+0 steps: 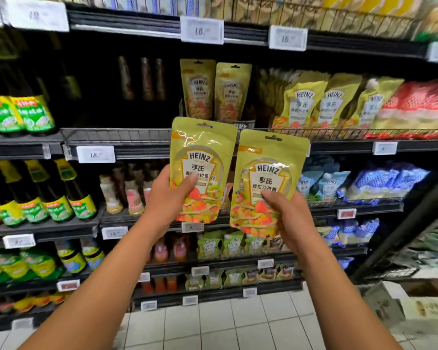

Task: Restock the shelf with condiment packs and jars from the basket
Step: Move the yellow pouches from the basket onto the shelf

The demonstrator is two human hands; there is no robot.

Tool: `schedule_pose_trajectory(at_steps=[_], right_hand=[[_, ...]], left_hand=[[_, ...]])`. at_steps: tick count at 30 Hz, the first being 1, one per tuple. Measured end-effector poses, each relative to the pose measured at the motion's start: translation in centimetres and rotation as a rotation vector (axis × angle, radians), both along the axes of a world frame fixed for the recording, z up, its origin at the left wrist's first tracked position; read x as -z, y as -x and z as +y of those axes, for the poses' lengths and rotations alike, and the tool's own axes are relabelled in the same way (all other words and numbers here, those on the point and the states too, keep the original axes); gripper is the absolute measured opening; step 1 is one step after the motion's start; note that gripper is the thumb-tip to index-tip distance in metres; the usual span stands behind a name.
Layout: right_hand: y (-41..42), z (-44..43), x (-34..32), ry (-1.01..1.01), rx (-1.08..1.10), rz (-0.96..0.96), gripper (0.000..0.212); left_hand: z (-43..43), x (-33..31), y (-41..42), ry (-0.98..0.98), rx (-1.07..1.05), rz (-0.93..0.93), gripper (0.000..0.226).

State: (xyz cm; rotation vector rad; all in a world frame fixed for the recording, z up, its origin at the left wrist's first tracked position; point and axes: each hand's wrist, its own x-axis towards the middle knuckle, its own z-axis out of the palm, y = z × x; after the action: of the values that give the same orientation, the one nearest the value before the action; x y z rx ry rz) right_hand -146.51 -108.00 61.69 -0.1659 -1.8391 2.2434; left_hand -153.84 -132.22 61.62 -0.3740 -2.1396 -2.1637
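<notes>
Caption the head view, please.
Left hand holds the left Heinz pouch, right hand the right Heinz pouch, before matching shelf pouches.

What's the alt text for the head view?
A person holds two yellow Heinz pouches up before a supermarket shelf, the left pouch in the left hand, the right pouch in the right hand. Two matching pouches stand on that shelf behind them; dark sauce bottles stand further left.

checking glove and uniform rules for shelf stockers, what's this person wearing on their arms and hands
Nothing shows. The left hand and right hand are ungloved, with no visible ring. Both arms are bare from wrist to frame edge: no sleeve, watch or bracelet in view.
</notes>
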Motion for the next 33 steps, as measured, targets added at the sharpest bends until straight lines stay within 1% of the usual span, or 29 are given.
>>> schedule_pose_trajectory(at_steps=[5, 7, 9, 11, 16, 19, 25, 30, 33], right_hand=[[1.7, 0.9, -1.8, -0.038, -0.038, 0.034, 0.034], [2.8, 1.1, -2.6, -0.055, -0.055, 0.036, 0.033], [4.0, 1.3, -3.3, -0.060, -0.064, 0.036, 0.028], [5.4, 1.4, -4.0, -0.058, -0.066, 0.046, 0.026], [9.2, 1.2, -5.6, -0.046, -0.086, 0.082, 0.028], [11.8, 1.2, -6.6, -0.036, -0.084, 0.080, 0.025], [16.8, 0.9, -8.3, -0.039, -0.035, 0.073, 0.020], [19.7, 1.2, -9.8, -0.045, -0.018, 0.085, 0.023], [21.4, 1.5, -10.8, 0.003, -0.009, 0.080, 0.025]], left_hand=[[0.5, -1.7, 1.2, -0.044, 0.013, 0.002, 0.045], [0.7, -2.1, 1.9, -0.033, 0.022, 0.005, 0.039], [0.8, -2.6, 2.9, -0.026, 0.029, 0.009, 0.028], [0.8, -3.1, 4.1, -0.044, 0.036, 0.001, 0.024], [0.4, -5.0, 7.9, -0.100, 0.067, 0.019, 0.026], [0.5, -6.0, 10.8, -0.086, 0.095, 0.014, 0.028], [0.7, -8.0, 15.9, -0.092, 0.118, 0.025, 0.024], [0.3, -9.7, 19.2, -0.073, 0.144, 0.003, 0.022], [0.2, -10.6, 20.9, -0.080, 0.130, -0.031, 0.019]])
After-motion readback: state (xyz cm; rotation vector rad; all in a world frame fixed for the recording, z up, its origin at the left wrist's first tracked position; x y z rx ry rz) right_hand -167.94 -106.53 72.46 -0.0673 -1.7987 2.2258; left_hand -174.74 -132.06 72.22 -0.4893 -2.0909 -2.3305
